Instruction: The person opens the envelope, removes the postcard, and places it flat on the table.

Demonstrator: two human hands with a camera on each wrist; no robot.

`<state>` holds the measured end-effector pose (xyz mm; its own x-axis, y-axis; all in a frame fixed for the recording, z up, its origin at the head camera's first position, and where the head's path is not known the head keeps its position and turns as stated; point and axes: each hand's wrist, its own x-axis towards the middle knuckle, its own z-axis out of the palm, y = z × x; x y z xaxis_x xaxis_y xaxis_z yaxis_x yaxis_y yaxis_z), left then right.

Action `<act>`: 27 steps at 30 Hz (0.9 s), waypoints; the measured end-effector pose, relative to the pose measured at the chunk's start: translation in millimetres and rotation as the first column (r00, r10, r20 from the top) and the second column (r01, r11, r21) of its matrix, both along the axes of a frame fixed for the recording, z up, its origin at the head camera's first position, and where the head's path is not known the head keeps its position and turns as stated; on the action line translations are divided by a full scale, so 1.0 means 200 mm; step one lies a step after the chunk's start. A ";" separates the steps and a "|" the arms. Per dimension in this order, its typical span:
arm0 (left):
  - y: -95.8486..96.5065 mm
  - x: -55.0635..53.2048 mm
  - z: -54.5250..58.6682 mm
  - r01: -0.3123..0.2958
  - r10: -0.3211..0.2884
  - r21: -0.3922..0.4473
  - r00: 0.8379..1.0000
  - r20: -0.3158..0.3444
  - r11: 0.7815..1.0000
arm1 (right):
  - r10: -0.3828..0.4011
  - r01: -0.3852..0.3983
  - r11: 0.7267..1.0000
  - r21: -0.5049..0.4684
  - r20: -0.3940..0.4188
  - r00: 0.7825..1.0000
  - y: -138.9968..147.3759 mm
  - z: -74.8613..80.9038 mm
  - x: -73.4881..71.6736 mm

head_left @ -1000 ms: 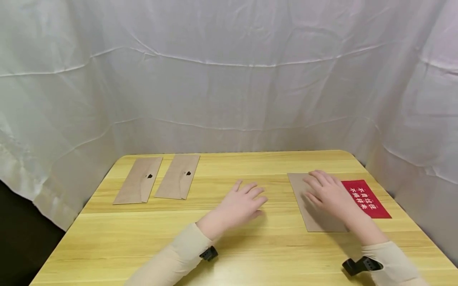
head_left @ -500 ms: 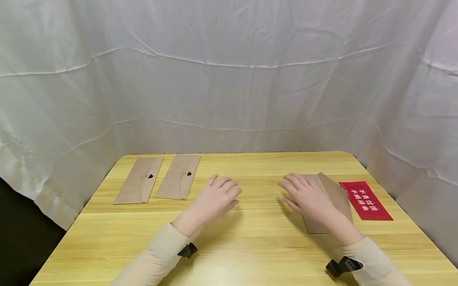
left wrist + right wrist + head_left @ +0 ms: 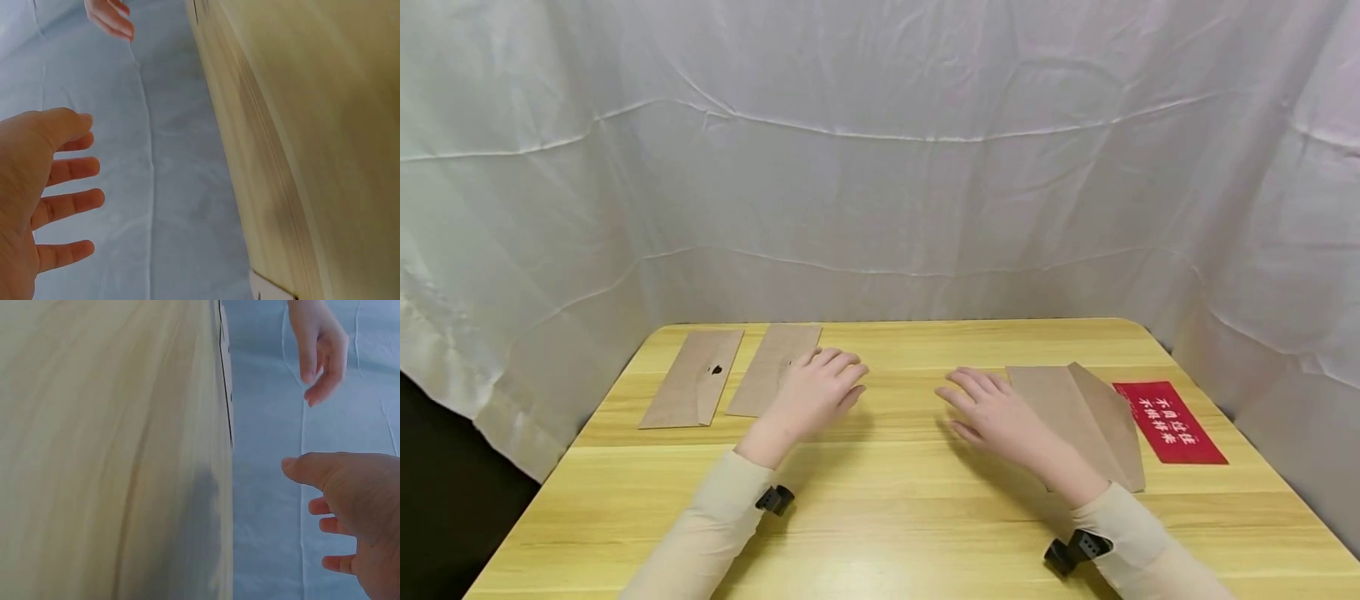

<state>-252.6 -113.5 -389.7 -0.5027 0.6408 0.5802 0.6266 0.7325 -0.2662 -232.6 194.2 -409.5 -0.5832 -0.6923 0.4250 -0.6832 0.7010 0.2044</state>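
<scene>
My left hand hovers with loosely spread fingers, partly covering the nearer of two closed kraft envelopes. That envelope lies flat beside the other closed envelope, farther left; a small dark mark shows on its flap. Nothing is between the fingers of the left hand in its wrist view. My right hand is held over the table, its fingers relaxed and holding nothing. Just right of it, partly behind the wrist, lies a kraft envelope with its flap unfolded to the right.
A red card with white characters lies to the right of the unfolded envelope. The yellow wooden table ends at a pale curtain, which hangs behind it and along both sides.
Both hands have moved left. The right hand has come off the right envelope, whose flap now stands out unfolded. The left hand has reached the closed envelope nearest it.
</scene>
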 end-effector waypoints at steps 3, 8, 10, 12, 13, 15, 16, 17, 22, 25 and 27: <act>-0.05 -0.03 -0.01 -0.040 0.040 0.009 0.999 0.036 0.999 | 0.006 -0.006 1.000 0.013 0.023 1.000 -0.06 0.00 -0.01; -0.15 -0.10 -0.05 -0.098 0.096 0.018 0.992 0.076 0.995 | 0.019 -0.022 0.999 0.043 0.074 0.997 -0.16 -0.02 -0.01; -0.19 -0.12 -0.07 -0.115 0.113 0.023 0.991 0.077 0.993 | 0.024 -0.030 0.998 0.063 0.094 0.995 -0.20 -0.03 -0.01; -0.23 -0.14 -0.08 -0.130 0.127 0.034 0.988 0.089 0.991 | 0.037 -0.045 0.996 0.078 0.108 0.994 -0.24 -0.04 -0.02; -0.25 -0.14 -0.09 -0.141 0.137 0.040 0.985 0.104 0.989 | 0.041 -0.052 0.995 0.086 0.116 0.992 -0.26 -0.05 -0.02; -0.28 -0.16 -0.10 -0.167 0.158 0.054 0.977 0.144 0.985 | 0.054 -0.067 0.994 0.092 0.131 0.990 -0.30 -0.06 -0.02; -0.29 -0.16 -0.10 -0.179 0.166 0.063 0.971 0.174 0.982 | 0.057 -0.070 0.993 0.093 0.143 0.988 -0.32 -0.06 -0.02; -0.31 -0.17 -0.10 -0.194 0.176 0.071 0.962 0.209 0.978 | 0.060 -0.074 0.993 0.092 0.150 0.987 -0.34 -0.06 -0.03; -0.41 -0.19 -0.09 -0.307 0.256 0.066 0.880 0.401 0.950 | 0.067 -0.087 0.992 0.097 0.195 0.979 -0.43 -0.06 -0.02; -0.47 -0.20 -0.10 -0.373 0.310 0.027 0.807 0.503 0.927 | 0.081 -0.103 0.991 0.086 0.234 0.969 -0.48 -0.05 -0.01; -0.50 -0.21 -0.10 -0.406 0.347 -0.017 0.759 0.551 0.914 | 0.078 -0.103 0.991 0.083 0.258 0.963 -0.50 -0.04 -0.01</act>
